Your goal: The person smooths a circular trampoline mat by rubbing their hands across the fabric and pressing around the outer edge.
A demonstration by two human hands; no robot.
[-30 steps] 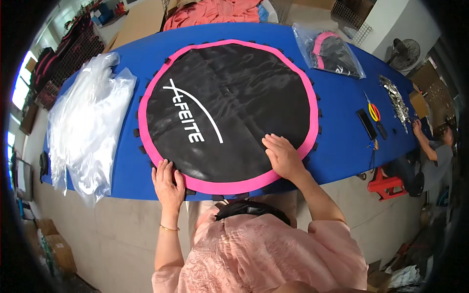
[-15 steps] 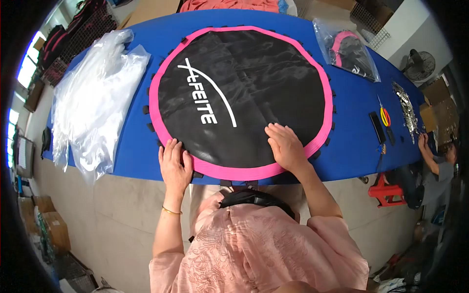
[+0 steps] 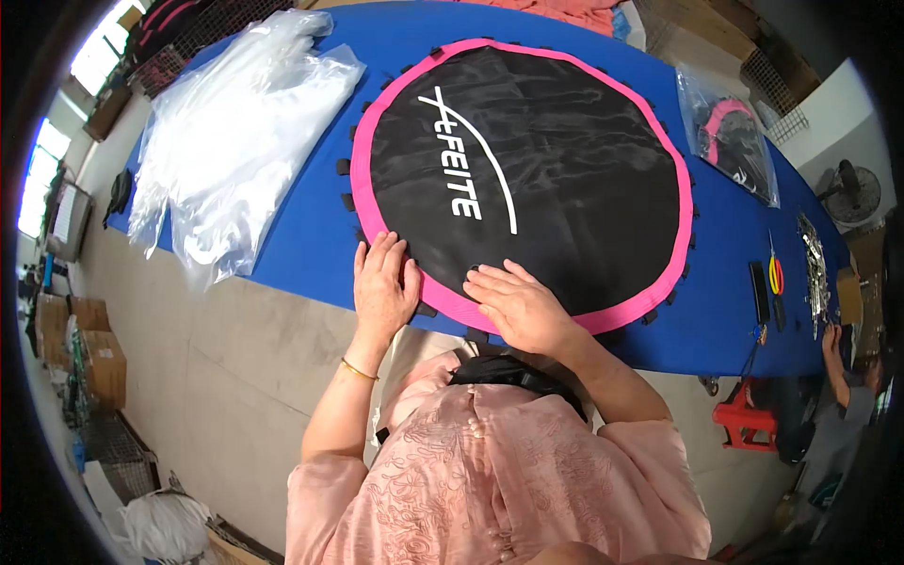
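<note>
A round black trampoline mat point(image 3: 584, 179) with a pink border and small black tabs round its edge lies flat before me. White lettering and a curved line mark its left side. My left hand point(image 3: 384, 287) rests on the pink border at the near left, fingers stretched out. Flat on the near part of the mat is my right hand point(image 3: 520, 306), its fingers extended across the black fabric and the border. Neither hand grips anything.
Clear plastic bags point(image 3: 226, 141) are piled on the blue table point(image 3: 311, 226) at left. A bagged pink-and-black mat point(image 3: 730, 137) lies at far right, near yellow-handled scissors point(image 3: 776, 275), a black tool point(image 3: 759, 292) and metal pieces point(image 3: 814, 273). Another person's hand point(image 3: 832, 341) is at the right edge.
My right hand has moved left over the mat, closer to my left hand. My left hand stays at the border. The view has shifted, so the table's contents appear farther right.
</note>
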